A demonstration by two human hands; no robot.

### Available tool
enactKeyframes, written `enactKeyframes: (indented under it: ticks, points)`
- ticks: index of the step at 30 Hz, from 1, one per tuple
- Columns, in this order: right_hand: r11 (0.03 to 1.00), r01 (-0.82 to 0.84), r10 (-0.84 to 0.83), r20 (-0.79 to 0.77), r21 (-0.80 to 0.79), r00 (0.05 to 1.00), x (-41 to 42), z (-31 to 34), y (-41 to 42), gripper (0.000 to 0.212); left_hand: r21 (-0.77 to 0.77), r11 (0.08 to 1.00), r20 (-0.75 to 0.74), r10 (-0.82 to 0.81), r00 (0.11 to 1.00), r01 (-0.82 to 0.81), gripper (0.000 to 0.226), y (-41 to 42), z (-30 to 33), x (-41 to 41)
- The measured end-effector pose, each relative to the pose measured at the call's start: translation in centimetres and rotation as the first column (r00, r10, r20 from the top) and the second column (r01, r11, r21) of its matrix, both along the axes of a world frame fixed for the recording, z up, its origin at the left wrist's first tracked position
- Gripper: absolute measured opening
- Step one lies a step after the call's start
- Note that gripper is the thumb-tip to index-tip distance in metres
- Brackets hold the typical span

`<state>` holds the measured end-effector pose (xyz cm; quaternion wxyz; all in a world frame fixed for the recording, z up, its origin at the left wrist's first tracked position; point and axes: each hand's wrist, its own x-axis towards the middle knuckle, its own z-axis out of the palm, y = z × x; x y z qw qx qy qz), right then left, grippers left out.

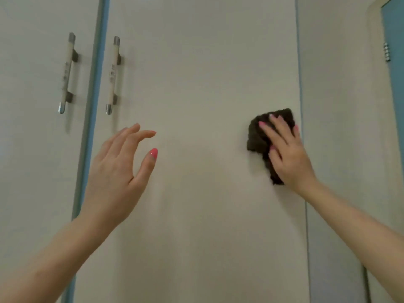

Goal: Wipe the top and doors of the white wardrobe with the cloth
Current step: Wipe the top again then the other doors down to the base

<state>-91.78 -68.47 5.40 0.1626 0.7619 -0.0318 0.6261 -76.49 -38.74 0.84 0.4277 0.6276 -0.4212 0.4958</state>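
The white wardrobe fills the view, and its right door (203,84) faces me. My right hand (286,149) presses a dark crumpled cloth (256,138) flat against that door near its right edge, fingers spread over it. My left hand (118,169) hovers in front of the same door lower left of centre, fingers apart and holding nothing; whether it touches the surface I cannot tell. The left door (32,127) is at the far left. The wardrobe's top is out of view.
Two vertical bar handles, one on the left door (66,73) and one on the right door (112,75), flank the blue gap between the doors. A pale side panel (341,127) stands to the right, with a blue door (395,62) and its hinge beyond.
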Motion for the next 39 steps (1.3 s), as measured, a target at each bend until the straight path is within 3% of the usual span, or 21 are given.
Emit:
enactKeyframes:
  ticks: [2,4,7,11,13,15,17,19,21,23,25,28,30,31,33,35,37,39]
  points:
    - [0.964,-0.037,-0.016,0.195,0.264,0.981,-0.1,1.7,-0.1,0.052,0.024,0.999,0.026,0.046,0.999,-0.047,0.037,0.0,-1.2,-0.4]
    - [0.953,0.013,-0.089,0.238,0.302,0.967,0.8,1.0,0.6,0.052,0.029,0.998,0.045,0.062,0.997,-0.063,0.039,0.4,-2.5,-0.3]
    - [0.993,0.054,-0.077,0.223,0.106,0.972,3.0,-4.9,2.4,0.052,-0.015,0.999,0.018,0.037,0.999,-0.037,0.042,1.5,-4.1,0.0]
    - [0.948,0.012,-0.069,-0.17,-0.318,0.983,5.3,-15.4,4.8,0.06,-0.005,0.999,-0.06,0.044,0.997,-0.044,0.04,2.5,-5.7,0.7]
    - [0.845,-0.046,-0.136,-0.297,-0.533,0.945,5.3,-14.2,4.9,0.056,-0.001,0.997,-0.056,0.079,0.995,-0.079,0.038,3.0,-6.4,1.0]
    - [0.801,-0.057,-0.166,-0.312,-0.597,0.935,5.5,-10.1,5.4,0.05,-0.014,0.997,-0.051,0.081,0.995,-0.082,0.037,3.2,-6.7,1.1]
    - [0.87,-0.005,-0.103,-0.191,-0.494,0.976,6.9,-5.7,6.7,0.048,-0.024,0.997,-0.071,0.072,0.995,-0.074,0.035,3.4,-6.8,0.9]
    - [0.976,0.025,-0.018,0.032,-0.217,0.999,9.0,-2.5,9.1,0.048,-0.034,0.998,-0.1,0.058,0.993,-0.061,0.038,3.5,-6.9,0.7]
    - [0.997,0.014,-0.028,0.209,0.07,0.977,11.7,-1.4,12.4,0.049,-0.075,0.997,-0.126,0.026,0.992,-0.036,0.034,3.7,-7.5,0.5]
    - [0.992,-0.011,-0.02,0.246,0.126,0.969,14.3,-3.0,15.5,0.051,-0.115,0.993,-0.131,0.001,0.991,-0.016,0.033,4.1,-8.3,0.2]
    - [0.987,-0.049,0.061,0.075,-0.152,0.995,16.4,-6.8,17.7,0.052,-0.118,0.993,-0.109,0.003,0.994,-0.016,0.035,4.6,-9.1,0.0]
    - [0.753,-0.174,-0.091,-0.362,-0.635,0.928,16.8,-9.9,18.4,0.047,-0.12,0.993,-0.099,0.005,0.995,-0.017,0.043,5.4,-9.1,0.0]
    - [0.64,-0.236,-0.138,-0.412,-0.731,0.901,16.5,-6.8,17.7,0.044,-0.124,0.992,-0.106,0.019,0.994,-0.032,0.046,6.0,-8.9,0.2]
    - [0.641,-0.221,-0.122,-0.381,-0.735,0.916,16.4,-5.0,17.5,0.044,-0.117,0.992,-0.1,0.032,0.995,-0.044,0.045,6.3,-8.7,0.2]
    - [0.761,-0.127,-0.062,-0.266,-0.636,0.962,16.6,-1.7,17.7,0.046,-0.103,0.993,-0.081,0.049,0.996,-0.057,0.041,7.1,-8.6,0.3]
    - [0.913,-0.055,0.0,-0.135,-0.403,0.991,17.4,-0.4,18.6,0.048,-0.104,0.993,-0.077,0.052,0.996,-0.06,0.035,7.7,-8.6,0.5]
    - [0.981,-0.027,0.024,-0.019,-0.19,1.0,18.9,-1.1,20.5,0.049,-0.113,0.992,-0.072,0.051,0.996,-0.059,0.034,8.1,-8.8,0.8]
    - [0.995,-0.05,0.053,0.043,-0.082,0.998,20.0,-2.5,22.4,0.051,-0.13,0.99,-0.076,0.047,0.996,-0.057,0.035,8.3,-8.9,1.1]
